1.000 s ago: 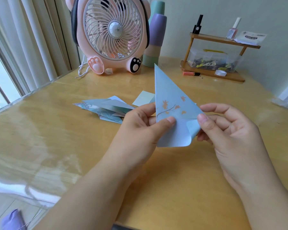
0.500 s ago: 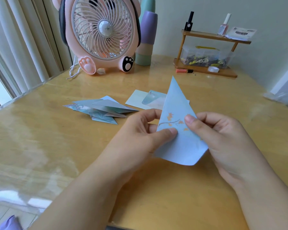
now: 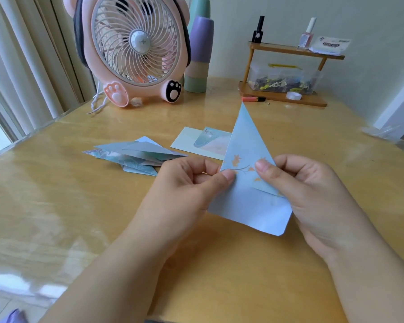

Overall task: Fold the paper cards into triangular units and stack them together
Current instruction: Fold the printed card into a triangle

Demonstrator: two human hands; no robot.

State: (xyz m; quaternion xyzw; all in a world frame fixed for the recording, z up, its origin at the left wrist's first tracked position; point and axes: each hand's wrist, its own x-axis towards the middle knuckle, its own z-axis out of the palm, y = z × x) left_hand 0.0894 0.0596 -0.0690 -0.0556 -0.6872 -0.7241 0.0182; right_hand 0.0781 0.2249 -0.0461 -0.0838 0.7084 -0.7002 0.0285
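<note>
Broadly, the wooden table [image 3: 63, 206] fills the view, and at its 11 o'clock edge stands a pink fan [image 3: 135, 50] with stacked cups [image 3: 200, 57] just beside it at 12 o'clock; a small wooden shelf [image 3: 287, 73] carrying bottles and a clear box sits toward 1 o'clock. Near the table's middle, at about 10 o'clock from the hands, lies a loose pile of folded triangles [image 3: 135, 155], overlapping one another, and just beside it toward 12 o'clock lie 2 flat cards [image 3: 203, 142] not yet folded. Smaller and nearer, the blue card [image 3: 247, 183] being worked is held up off the table between both hands, its long point aimed at 12 o'clock and a square tail hanging toward 5 o'clock. The left hand [image 3: 187, 183] pinches the card's left edge between thumb and curled fingers; the right hand [image 3: 313, 185] pinches the right side, thumb pressed on the printed leaf pattern with fingers curled behind. Judging by the shape, 1 diagonal fold is made and the tail is left over, so the step in hand looks like mid-fold on this unit. The next move probably calls for turning that tail up along the triangle's base and creasing it firmly, then adding the unit to the pile.
</note>
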